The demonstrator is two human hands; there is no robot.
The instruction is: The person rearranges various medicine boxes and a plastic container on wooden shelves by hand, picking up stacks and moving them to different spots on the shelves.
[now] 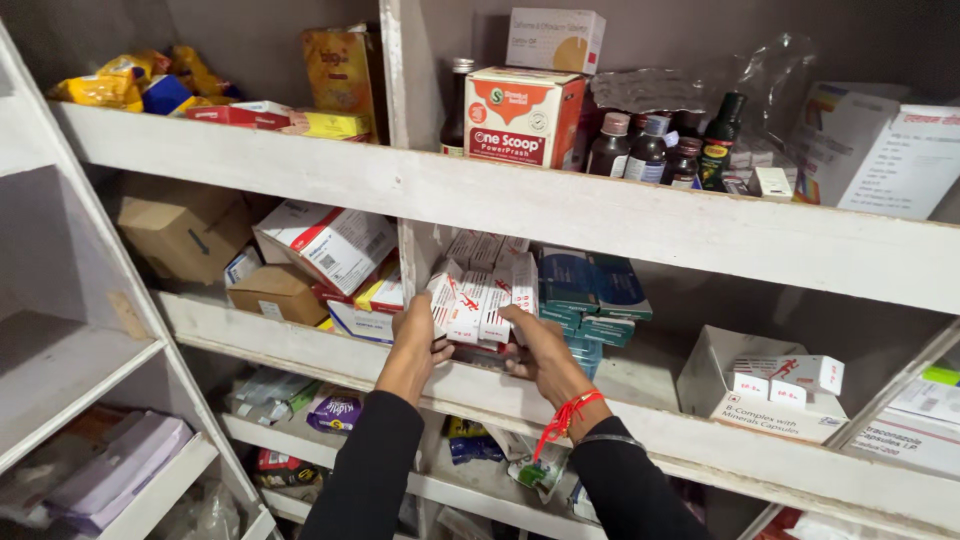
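Both my hands reach into the middle shelf of a white wooden rack. My left hand and my right hand press together from either side on a row of small white cartons with red marks, held upright just above the shelf board. More of the same cartons stand behind them against the divider. A red thread is tied round my right wrist. Both arms wear black sleeves.
Teal boxes are stacked right of my hands. An open white carton with small boxes sits further right. Brown cardboard boxes lie at left. The top shelf holds dark syrup bottles and an orange-and-white box.
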